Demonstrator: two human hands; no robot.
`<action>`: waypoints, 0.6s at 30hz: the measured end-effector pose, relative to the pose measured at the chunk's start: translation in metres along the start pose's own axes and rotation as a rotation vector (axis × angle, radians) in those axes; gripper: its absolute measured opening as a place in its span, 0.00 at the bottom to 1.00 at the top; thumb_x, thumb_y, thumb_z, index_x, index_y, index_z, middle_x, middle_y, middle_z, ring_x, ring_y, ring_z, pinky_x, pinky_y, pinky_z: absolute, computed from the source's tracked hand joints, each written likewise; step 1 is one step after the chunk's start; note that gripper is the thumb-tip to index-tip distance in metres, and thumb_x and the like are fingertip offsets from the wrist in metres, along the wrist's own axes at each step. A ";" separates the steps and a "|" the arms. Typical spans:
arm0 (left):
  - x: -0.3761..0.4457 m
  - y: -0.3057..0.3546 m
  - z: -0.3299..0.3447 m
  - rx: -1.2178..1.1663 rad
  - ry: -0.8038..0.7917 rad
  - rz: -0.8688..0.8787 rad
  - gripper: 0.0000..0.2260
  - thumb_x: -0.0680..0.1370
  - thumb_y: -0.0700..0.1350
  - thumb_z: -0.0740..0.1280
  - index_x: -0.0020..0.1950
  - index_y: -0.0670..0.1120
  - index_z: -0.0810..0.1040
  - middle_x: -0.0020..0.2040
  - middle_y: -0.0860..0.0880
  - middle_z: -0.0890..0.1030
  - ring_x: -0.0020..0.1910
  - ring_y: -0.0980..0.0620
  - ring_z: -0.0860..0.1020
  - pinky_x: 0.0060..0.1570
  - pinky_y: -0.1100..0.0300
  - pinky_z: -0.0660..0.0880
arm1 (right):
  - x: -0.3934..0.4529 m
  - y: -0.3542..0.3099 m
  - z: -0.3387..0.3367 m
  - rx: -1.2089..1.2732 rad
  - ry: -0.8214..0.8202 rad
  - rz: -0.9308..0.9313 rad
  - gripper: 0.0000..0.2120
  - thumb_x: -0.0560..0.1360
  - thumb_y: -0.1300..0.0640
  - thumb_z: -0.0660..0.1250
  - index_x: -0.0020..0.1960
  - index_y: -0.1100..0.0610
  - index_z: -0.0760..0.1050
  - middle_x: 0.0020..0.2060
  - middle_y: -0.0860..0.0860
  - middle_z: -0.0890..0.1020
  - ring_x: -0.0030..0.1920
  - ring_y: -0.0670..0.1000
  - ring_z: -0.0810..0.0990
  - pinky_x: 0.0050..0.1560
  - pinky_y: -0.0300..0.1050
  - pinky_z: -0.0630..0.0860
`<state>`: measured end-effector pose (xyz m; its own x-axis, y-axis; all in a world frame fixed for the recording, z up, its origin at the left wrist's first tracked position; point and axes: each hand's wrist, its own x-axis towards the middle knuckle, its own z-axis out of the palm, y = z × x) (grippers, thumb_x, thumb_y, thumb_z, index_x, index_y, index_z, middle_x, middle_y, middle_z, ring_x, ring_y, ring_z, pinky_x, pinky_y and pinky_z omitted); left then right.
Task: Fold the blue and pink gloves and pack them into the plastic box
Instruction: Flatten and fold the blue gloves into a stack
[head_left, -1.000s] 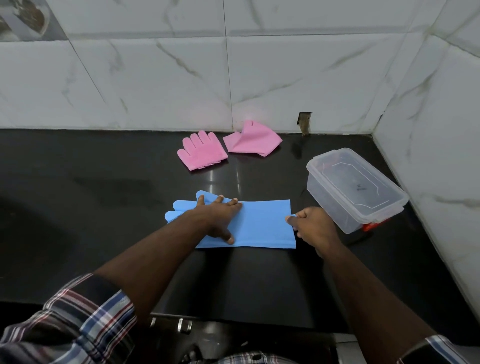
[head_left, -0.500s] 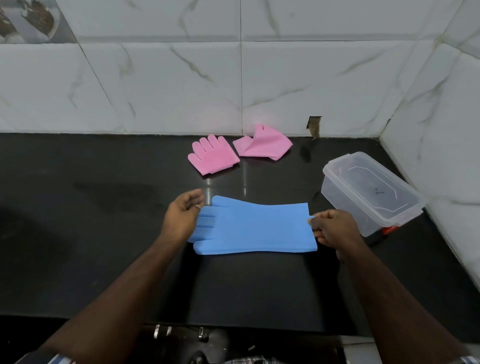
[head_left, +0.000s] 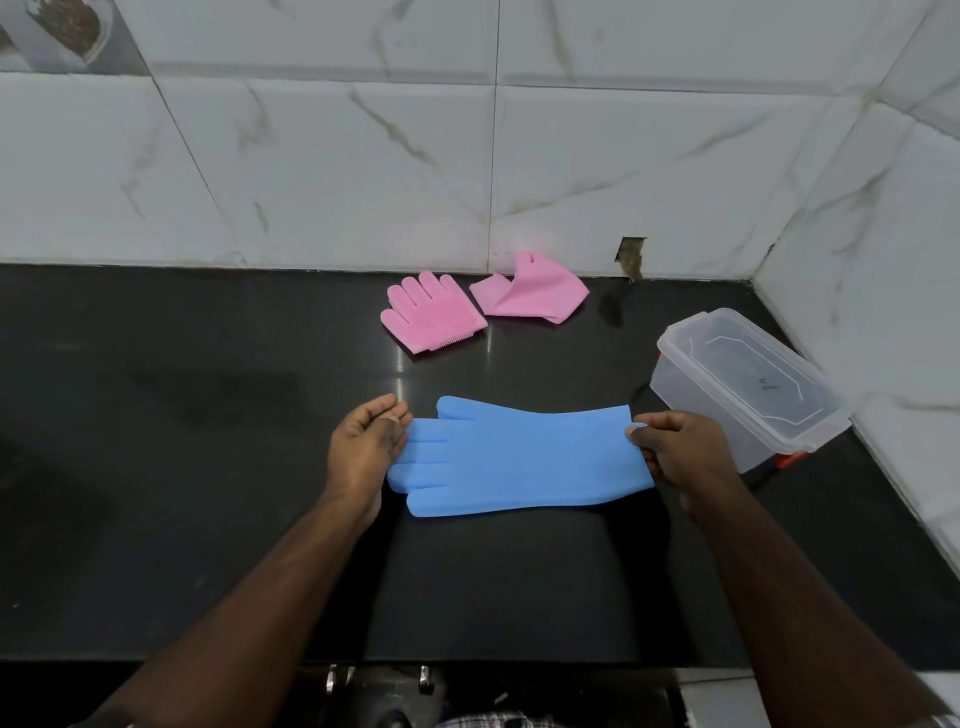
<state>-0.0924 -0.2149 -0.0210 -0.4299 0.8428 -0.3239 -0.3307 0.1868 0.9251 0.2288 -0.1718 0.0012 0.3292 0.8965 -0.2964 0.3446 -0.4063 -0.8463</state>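
A blue glove (head_left: 519, 457) lies stretched flat on the black counter (head_left: 208, 467), fingers pointing left, cuff to the right. My left hand (head_left: 366, 449) pinches its fingertips and my right hand (head_left: 675, 449) grips the cuff edge. Whether a second blue glove lies under it I cannot tell. Two pink gloves sit near the back wall: one folded with fingers up (head_left: 431, 312), the other crumpled (head_left: 530, 290) to its right. The clear plastic box (head_left: 748, 384) stands at the right with its lid on, close to my right hand.
White marble-tiled walls close the back and the right side, meeting in a corner (head_left: 753, 275) behind the box. A small hole (head_left: 631, 257) shows in the back wall. The counter's front edge (head_left: 363, 667) runs just below my forearms.
My left hand left the middle of the blue glove and took hold of its fingertips. The glove shifted slightly and now lies pulled straight between both hands.
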 end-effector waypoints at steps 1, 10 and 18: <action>0.000 -0.001 -0.001 -0.002 -0.005 -0.002 0.14 0.81 0.35 0.64 0.66 0.41 0.77 0.61 0.45 0.82 0.59 0.50 0.82 0.64 0.54 0.76 | -0.002 -0.002 0.000 -0.001 0.007 -0.006 0.08 0.75 0.57 0.73 0.53 0.58 0.81 0.48 0.54 0.84 0.49 0.55 0.83 0.52 0.54 0.82; 0.004 -0.002 -0.013 -0.191 -0.010 -0.046 0.10 0.82 0.35 0.63 0.61 0.40 0.78 0.57 0.41 0.84 0.57 0.46 0.84 0.62 0.51 0.78 | -0.017 -0.020 -0.005 -0.050 0.025 -0.098 0.11 0.76 0.56 0.72 0.56 0.59 0.81 0.45 0.55 0.84 0.45 0.55 0.83 0.46 0.51 0.83; 0.005 0.005 -0.041 0.407 -0.007 -0.027 0.07 0.78 0.39 0.70 0.56 0.43 0.81 0.42 0.45 0.83 0.34 0.53 0.77 0.38 0.59 0.79 | -0.032 -0.049 0.005 -0.026 -0.019 -0.189 0.09 0.76 0.58 0.71 0.55 0.59 0.81 0.45 0.54 0.83 0.39 0.49 0.81 0.37 0.39 0.77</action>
<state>-0.1307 -0.2308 -0.0262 -0.4198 0.8378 -0.3490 0.0187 0.3924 0.9196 0.1968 -0.1793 0.0498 0.2398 0.9605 -0.1415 0.4217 -0.2343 -0.8759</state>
